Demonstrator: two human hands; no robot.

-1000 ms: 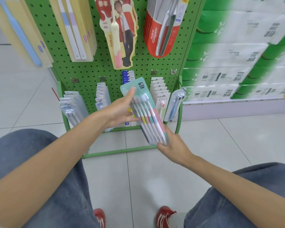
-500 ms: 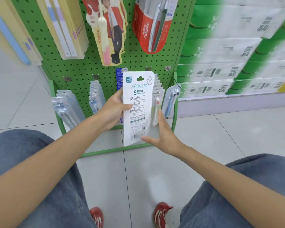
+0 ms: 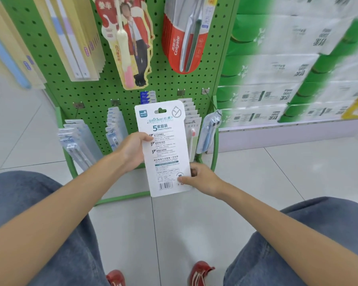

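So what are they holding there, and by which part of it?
A white toothbrush pack, back facing us. The left hand grips its left edge mid-height; the right hand pinches its lower right corner.

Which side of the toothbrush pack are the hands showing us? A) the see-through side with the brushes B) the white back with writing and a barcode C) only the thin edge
B: the toothbrush pack faces us with its white printed back, barcode near the bottom, while the left hand and the right hand hold it.

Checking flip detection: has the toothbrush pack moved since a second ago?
Yes. The toothbrush pack has flipped back-side out and swung from tilted to upright against the green pegboard rack.
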